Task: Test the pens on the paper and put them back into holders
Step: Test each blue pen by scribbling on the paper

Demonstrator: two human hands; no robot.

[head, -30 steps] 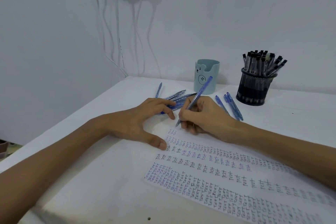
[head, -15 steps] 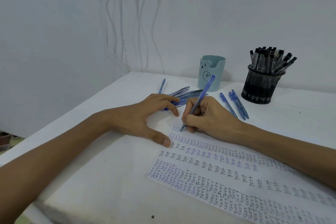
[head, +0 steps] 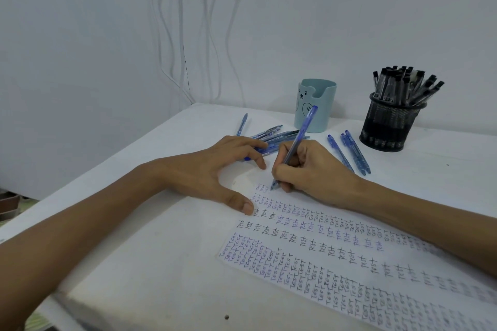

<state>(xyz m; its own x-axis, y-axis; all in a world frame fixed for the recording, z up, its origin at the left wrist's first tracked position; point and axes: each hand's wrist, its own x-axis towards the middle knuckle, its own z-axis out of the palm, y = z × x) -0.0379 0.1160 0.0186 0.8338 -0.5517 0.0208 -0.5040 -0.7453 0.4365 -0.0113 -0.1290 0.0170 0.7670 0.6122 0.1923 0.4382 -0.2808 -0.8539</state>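
Item: blue pen (head: 298, 140), centre of frame, pinched in the curled fingers of the right hand (head: 309, 166). Its tip is on the paper (head: 349, 263), now slightly further right along the top row, so testing continues. The left hand (head: 209, 169) is spread flat, thumb on the sheet's edge. Teal cup (head: 314, 107), upper centre: no pens visible inside. Mesh holder (head: 390, 123), upper right: packed with black pens (head: 403, 86). Loose blue pens (head: 349, 150) lie between them.

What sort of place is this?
Likely a home or office desk corner: white table, a teal pen holder and a black mesh holder of pens, white cables hanging down the wall.
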